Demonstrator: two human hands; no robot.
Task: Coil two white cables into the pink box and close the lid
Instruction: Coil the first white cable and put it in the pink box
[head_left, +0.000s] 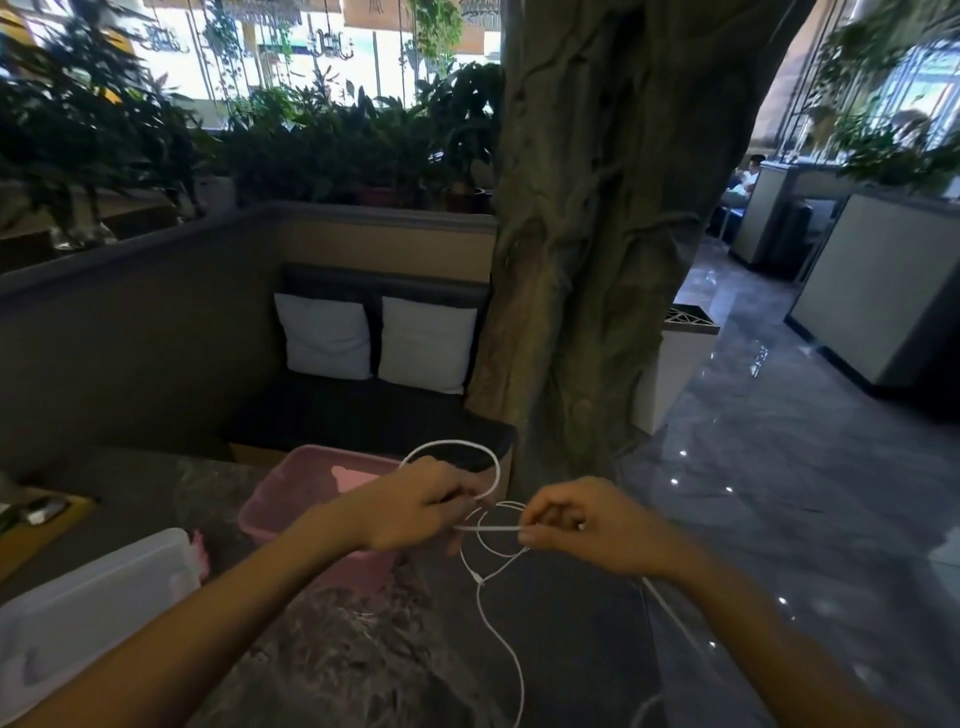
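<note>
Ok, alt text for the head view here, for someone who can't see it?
Both hands hold a white cable above a dark marble table: the left hand pinches a loop, the right hand pinches a straight stretch, and the rest trails down toward the viewer. An open pink box sits behind the left hand, its clear lid lying off to the left.

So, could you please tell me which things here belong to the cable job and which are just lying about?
Job:
white cable, pinched by left hand and right hand
pink box, open
translucent lid, off the box

Lying about:
two white cushions
wooden tray
potted plants
</note>
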